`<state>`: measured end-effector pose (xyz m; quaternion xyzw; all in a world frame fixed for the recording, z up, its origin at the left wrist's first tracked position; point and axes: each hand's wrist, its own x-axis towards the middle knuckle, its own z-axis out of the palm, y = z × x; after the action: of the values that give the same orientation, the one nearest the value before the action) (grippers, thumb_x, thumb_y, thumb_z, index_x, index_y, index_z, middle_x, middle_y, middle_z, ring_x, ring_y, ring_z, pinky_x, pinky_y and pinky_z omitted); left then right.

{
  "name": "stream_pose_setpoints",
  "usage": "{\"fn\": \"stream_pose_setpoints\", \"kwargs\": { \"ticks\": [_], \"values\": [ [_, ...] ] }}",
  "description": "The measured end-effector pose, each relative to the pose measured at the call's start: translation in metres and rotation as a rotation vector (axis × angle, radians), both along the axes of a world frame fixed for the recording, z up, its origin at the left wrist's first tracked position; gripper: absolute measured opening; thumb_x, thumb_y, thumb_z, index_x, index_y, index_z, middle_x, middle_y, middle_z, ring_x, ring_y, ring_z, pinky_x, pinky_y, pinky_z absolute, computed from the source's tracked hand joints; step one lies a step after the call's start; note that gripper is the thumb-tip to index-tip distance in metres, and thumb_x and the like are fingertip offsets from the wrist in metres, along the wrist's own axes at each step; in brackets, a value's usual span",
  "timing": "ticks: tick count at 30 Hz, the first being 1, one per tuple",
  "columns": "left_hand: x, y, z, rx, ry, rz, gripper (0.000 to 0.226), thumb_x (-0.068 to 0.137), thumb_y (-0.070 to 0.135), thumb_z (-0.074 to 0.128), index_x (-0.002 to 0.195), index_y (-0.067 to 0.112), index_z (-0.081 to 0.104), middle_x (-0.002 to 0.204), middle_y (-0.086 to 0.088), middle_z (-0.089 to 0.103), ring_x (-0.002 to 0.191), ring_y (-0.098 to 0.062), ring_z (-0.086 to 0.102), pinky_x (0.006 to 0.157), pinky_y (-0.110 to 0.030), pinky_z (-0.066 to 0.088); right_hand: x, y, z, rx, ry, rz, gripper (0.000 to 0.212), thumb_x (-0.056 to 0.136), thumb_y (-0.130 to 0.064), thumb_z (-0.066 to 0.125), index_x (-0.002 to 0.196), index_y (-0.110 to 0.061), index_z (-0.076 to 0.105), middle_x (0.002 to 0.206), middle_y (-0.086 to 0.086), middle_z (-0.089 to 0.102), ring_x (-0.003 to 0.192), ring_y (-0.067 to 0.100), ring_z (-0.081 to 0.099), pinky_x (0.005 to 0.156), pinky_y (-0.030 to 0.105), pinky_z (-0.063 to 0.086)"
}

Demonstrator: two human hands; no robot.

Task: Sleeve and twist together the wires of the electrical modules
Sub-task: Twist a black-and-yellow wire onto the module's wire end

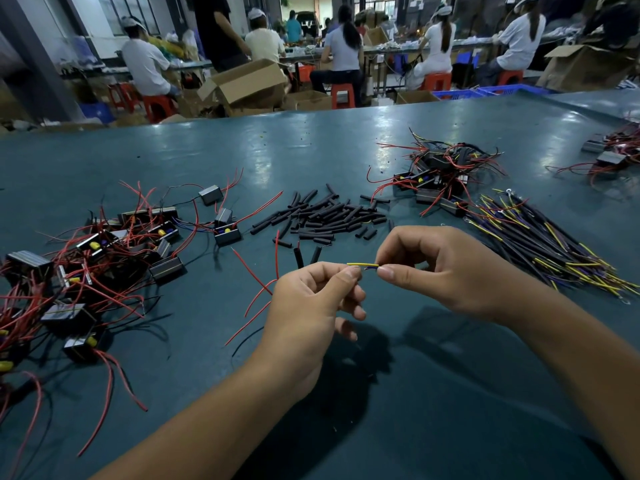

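Observation:
Above the middle of the green table (433, 393), my left hand (311, 306) and my right hand (450, 268) face each other. Each pinches one end of a short stretch of thin yellow and blue wire (363, 265) between thumb and forefinger. Red wires (258, 282) and a black sleeve (298, 257) stick out from behind my left hand; what they join to is hidden. Just beyond lies a loose heap of black sleeve tubes (329, 214).
Left of my hands sprawls a pile of black modules with red wires (97, 265). A second pile of modules (440, 178) lies back right, a third (609, 154) at the far right edge. Bundled yellow and dark wires (547, 244) lie right. People sit beyond the table.

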<state>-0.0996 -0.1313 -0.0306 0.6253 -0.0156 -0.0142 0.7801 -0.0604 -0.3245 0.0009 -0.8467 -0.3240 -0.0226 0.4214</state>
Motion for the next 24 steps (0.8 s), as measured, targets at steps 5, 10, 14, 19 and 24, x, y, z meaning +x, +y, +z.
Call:
{"fn": "stream_pose_setpoints", "kwargs": {
  "ticks": [5,10,14,19,24],
  "values": [
    [0.000,0.003,0.000,0.065,-0.123,0.104,0.015,0.096,0.008,0.062,0.082,0.010,0.068,0.070,-0.005,0.069,0.054,-0.019,0.062,0.040,-0.026,0.045,0.001,0.003,-0.005,0.019,-0.089,-0.060,0.008,0.091,-0.021,0.070,0.086,-0.024,0.065,0.077,-0.008,0.064,0.070,0.011,0.059,0.063,0.029,0.050],
    [-0.002,0.003,0.002,0.058,-0.134,0.074,0.012,0.086,0.016,0.076,0.090,0.006,0.071,0.078,-0.010,0.074,0.057,-0.019,0.065,0.041,-0.024,0.045,0.001,0.004,-0.005,0.006,-0.105,-0.047,0.006,0.090,-0.023,0.071,0.087,-0.023,0.066,0.076,-0.009,0.065,0.070,0.012,0.060,0.059,0.014,0.043],
    [-0.002,0.003,0.002,0.065,-0.147,0.095,0.009,0.088,0.016,0.073,0.086,0.007,0.072,0.075,-0.010,0.074,0.057,-0.017,0.065,0.043,-0.024,0.047,0.000,0.007,-0.007,0.006,-0.106,-0.044,0.007,0.091,-0.024,0.071,0.087,-0.024,0.065,0.078,-0.008,0.066,0.073,0.014,0.062,0.064,0.020,0.048],
    [-0.002,0.001,0.002,0.041,-0.157,0.087,0.009,0.088,0.016,0.073,0.086,0.007,0.071,0.074,-0.008,0.073,0.057,-0.016,0.065,0.045,-0.022,0.047,0.000,0.008,-0.008,0.033,-0.071,-0.045,0.007,0.092,-0.024,0.069,0.088,-0.024,0.064,0.079,-0.011,0.066,0.075,0.012,0.063,0.070,0.025,0.050],
    [0.000,0.000,0.001,0.006,-0.161,0.086,0.009,0.088,0.017,0.073,0.079,0.016,0.073,0.072,-0.007,0.072,0.058,-0.015,0.064,0.044,-0.021,0.046,0.000,0.011,-0.009,0.062,-0.022,-0.030,0.006,0.093,-0.021,0.068,0.089,-0.019,0.064,0.077,-0.012,0.065,0.071,0.006,0.061,0.064,0.017,0.046]
  ]
}}
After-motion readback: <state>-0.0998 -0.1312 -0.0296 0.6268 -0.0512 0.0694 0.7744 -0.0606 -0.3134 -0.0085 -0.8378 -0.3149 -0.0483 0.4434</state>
